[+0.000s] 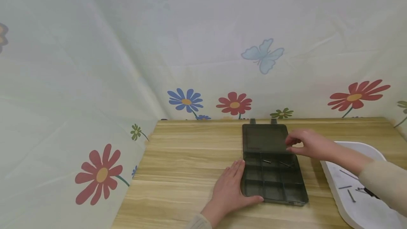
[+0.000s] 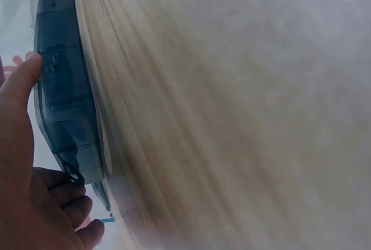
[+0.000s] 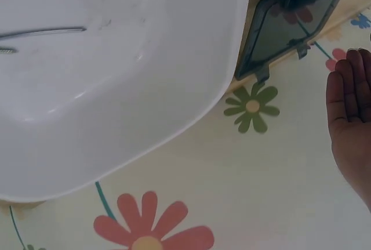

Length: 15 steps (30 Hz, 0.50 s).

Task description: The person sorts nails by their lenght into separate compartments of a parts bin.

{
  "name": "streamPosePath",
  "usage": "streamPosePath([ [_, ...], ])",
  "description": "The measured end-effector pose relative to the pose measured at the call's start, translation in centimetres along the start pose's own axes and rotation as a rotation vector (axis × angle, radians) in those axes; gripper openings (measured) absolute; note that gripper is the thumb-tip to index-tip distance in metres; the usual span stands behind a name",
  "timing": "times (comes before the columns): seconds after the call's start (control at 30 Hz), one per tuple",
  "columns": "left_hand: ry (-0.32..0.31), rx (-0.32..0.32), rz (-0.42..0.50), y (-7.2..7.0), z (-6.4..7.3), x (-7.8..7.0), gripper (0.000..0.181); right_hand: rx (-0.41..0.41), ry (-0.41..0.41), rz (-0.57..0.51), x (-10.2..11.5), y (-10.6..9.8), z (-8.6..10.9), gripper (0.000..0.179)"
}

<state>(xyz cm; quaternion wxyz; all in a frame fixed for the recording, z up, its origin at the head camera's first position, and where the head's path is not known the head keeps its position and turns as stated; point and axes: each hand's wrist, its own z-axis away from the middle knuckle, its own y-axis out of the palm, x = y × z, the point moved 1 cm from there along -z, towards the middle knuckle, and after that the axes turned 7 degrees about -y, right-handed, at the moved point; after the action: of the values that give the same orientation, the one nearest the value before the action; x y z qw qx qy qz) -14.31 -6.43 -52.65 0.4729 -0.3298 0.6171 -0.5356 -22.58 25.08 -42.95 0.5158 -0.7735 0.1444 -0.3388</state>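
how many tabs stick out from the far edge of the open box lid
2. In the head view, the left tab is left of the middle of the lid's far edge, the right tab right of it. None appear hidden.

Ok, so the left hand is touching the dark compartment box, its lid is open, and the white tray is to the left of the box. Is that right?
Not quite: the head view shows the white tray to the right of the dark compartment box. The left hand is touching the box and the lid is open.
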Motion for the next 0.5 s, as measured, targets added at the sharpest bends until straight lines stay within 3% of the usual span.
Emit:
streamPosePath([
  [0.5, 0.004, 0.0, 0.011, 0.2, -0.1, 0.1, 0.123, -0.011, 0.119, 0.103, -0.6, -2.9, 3.6, 0.025],
])
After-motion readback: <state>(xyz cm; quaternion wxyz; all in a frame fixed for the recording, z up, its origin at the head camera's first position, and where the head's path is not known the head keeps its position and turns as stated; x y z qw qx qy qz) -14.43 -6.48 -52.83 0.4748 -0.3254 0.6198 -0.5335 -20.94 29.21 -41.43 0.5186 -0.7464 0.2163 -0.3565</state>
